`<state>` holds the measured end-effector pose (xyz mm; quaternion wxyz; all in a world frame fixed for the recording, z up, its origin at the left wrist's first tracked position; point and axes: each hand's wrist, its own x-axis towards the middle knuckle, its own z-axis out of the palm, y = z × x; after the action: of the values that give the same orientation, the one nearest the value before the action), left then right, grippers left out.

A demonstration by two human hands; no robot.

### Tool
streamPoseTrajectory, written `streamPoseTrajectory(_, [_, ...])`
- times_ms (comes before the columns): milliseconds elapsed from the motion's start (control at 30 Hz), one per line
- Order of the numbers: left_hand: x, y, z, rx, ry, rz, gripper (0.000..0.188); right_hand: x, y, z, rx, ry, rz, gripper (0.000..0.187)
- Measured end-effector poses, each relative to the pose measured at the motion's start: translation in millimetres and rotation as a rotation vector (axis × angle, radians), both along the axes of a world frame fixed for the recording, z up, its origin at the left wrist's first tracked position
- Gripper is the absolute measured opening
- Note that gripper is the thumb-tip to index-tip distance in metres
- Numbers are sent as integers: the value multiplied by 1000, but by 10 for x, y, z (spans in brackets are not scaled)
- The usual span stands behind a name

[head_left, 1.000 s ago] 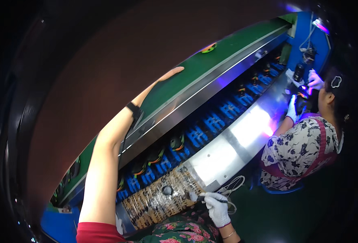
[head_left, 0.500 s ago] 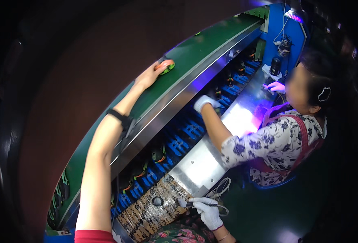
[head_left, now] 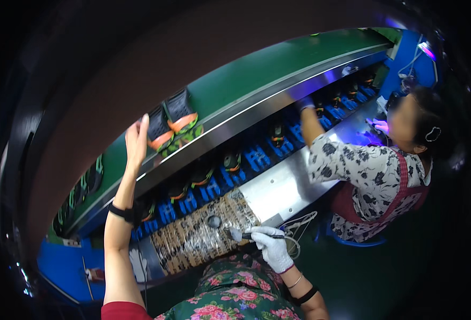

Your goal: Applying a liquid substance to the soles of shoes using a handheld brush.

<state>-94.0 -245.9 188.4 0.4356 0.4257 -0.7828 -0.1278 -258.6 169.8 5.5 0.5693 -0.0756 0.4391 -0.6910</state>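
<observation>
A pair of dark shoes (head_left: 180, 106) with orange and green patterned ends lies on the green conveyor belt (head_left: 235, 72). My bare left hand (head_left: 137, 140) is at the left edge of the pair, fingers stretched out; whether it touches the nearer shoe is hard to tell. My right hand (head_left: 271, 249), in a white glove, is closed round the dark handle of a brush (head_left: 236, 234). The pale brush tip hovers by a small round cup (head_left: 214, 221) set in the cardboard-and-plastic-covered bench top (head_left: 185, 242).
Below the belt's metal edge runs a row of blue holders (head_left: 257, 156) with dark shoes. At right a co-worker (head_left: 374, 176) in a flowered shirt reaches toward that row. More shoes (head_left: 81, 186) lie at the belt's left end. A white glove (head_left: 138, 264) lies left of the bench top.
My left hand has come back left and nearer along the belt, its fingers straightened from round an orange and green piece. The pair of shoes now shows beside it. My right hand still holds the brush.
</observation>
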Motion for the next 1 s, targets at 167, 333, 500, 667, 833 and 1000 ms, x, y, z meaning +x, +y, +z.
streamPoseTrajectory(167, [666,-713,-384,353,-60,81,80,182,28,-4,-43,32,94,20])
streamPoseTrajectory(333, [477,-165,-273,555,327,-51,72,302,82,-178,-29,-18,80,20])
streamPoseTrajectory(500, [1052,607,-472,574,637,-87,77,320,-55,-147,9,-120,88,20])
streamPoseTrajectory(667, [1257,1506,-831,684,823,-22,37,291,-342,159,-92,-223,128,20])
streamPoseTrajectory(833, [1182,2031,-1188,1604,1310,-51,26,329,-634,632,-163,-115,138,25])
streamPoseTrajectory(1000, [970,2549,-1571,1468,1344,-362,58,468,-816,1116,-150,112,154,28])
